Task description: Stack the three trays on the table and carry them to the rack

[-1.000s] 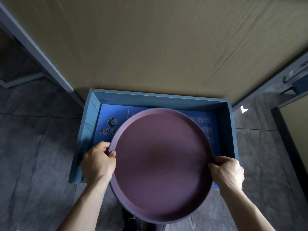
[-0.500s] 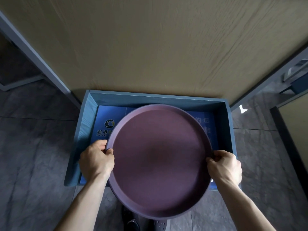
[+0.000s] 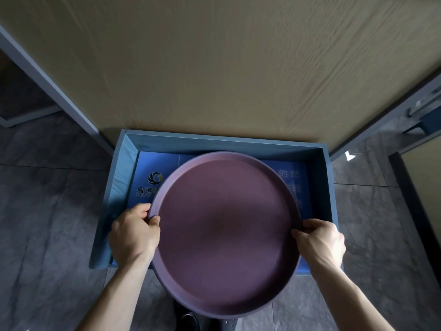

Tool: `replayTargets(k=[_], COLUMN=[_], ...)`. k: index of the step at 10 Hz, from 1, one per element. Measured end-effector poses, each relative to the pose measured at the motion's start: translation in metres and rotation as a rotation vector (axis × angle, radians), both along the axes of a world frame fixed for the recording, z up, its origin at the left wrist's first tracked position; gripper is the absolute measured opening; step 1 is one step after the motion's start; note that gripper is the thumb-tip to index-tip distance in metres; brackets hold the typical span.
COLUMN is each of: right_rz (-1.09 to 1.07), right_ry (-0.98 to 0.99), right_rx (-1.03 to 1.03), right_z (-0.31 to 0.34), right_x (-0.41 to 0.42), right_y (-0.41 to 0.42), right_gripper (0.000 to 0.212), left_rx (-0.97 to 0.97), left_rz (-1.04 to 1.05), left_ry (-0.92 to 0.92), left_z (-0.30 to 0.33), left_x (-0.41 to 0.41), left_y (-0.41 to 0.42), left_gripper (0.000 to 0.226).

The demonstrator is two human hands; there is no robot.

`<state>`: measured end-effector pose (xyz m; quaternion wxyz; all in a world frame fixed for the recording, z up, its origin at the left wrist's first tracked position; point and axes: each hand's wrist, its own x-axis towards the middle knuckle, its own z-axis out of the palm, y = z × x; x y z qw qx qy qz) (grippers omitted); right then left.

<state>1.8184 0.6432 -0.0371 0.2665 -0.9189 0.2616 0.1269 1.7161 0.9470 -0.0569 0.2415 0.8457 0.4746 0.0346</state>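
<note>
A round purple tray (image 3: 226, 232) fills the middle of the view, held level above an open blue box-shaped rack (image 3: 330, 187) on the floor. Only the top tray shows; whether others lie under it I cannot tell. My left hand (image 3: 133, 234) grips the tray's left rim, thumb over the edge. My right hand (image 3: 319, 240) grips the right rim the same way. The tray's near edge overhangs the rack's front side.
The rack's bottom holds a blue printed sheet (image 3: 152, 185) with a logo and characters. A tan wood-grain panel (image 3: 226, 68) rises behind the rack, framed by grey bars (image 3: 55, 91). Dark grey floor tiles (image 3: 47, 223) lie on both sides. A dark shoe (image 3: 188, 321) shows below the tray.
The tray and both hands have moved forward, farther over the rack, covering more of the blue sheet. The grip of both hands stays the same.
</note>
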Motion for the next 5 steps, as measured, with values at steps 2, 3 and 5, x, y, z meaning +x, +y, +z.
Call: replayTargets(k=[2, 3, 5], right_rz=[-0.047, 0.005, 0.33], right_ry=[-0.015, 0.011, 0.014], right_rx=[0.043, 0.042, -0.195], right_z=[-0.005, -0.005, 0.015], right_x=[-0.006, -0.005, -0.02], right_y=[0.001, 0.002, 0.007], right_gripper=[0.03, 0.025, 0.054], left_rx=[-0.073, -0.042, -0.03], left_rz=[0.022, -0.022, -0.151], left_ry=[0.005, 0.058, 0.162], left_z=[-0.002, -0.003, 0.026], left_x=[0.003, 0.001, 0.001], left_y=[0.007, 0.003, -0.007], left_gripper=[0.028, 0.029, 0.071])
